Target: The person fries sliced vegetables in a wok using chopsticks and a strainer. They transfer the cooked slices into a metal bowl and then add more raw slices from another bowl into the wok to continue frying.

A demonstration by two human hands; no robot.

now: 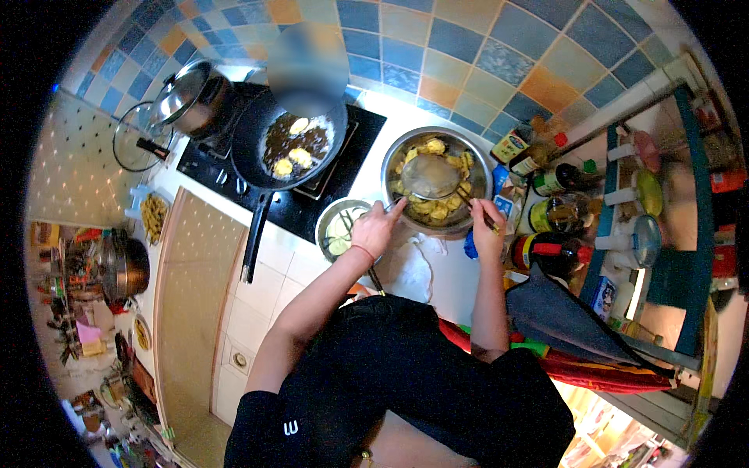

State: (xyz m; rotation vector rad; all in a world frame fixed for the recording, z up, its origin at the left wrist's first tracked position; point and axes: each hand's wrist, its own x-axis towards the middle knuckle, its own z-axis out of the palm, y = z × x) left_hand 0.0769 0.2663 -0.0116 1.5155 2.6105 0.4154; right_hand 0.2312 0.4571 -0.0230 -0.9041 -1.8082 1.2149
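Note:
My left hand (377, 229) grips the thin handle of a mesh strainer (430, 175), which sits over a steel basin (387, 175). In the basin lie several golden fried pieces (447, 206). My right hand (487, 225) holds dark chopsticks (465, 193), their tips by the strainer's rim. Below my left hand stands a smaller bowl (322, 225) with pale green slices (339, 243) in it; a dark stick (376, 282) juts out near it. On the stove, a black frying pan (248, 137) holds dark bubbling oil and several yellow battered pieces (300, 157).
The pan's long handle (257, 240) projects over the counter's front edge. A lidded steel pot (193, 99) stands at the back left of the black hob (368, 128). Sauce bottles (556, 213) line the right side, beside a rack (614, 193). A white cloth (409, 269) lies before me.

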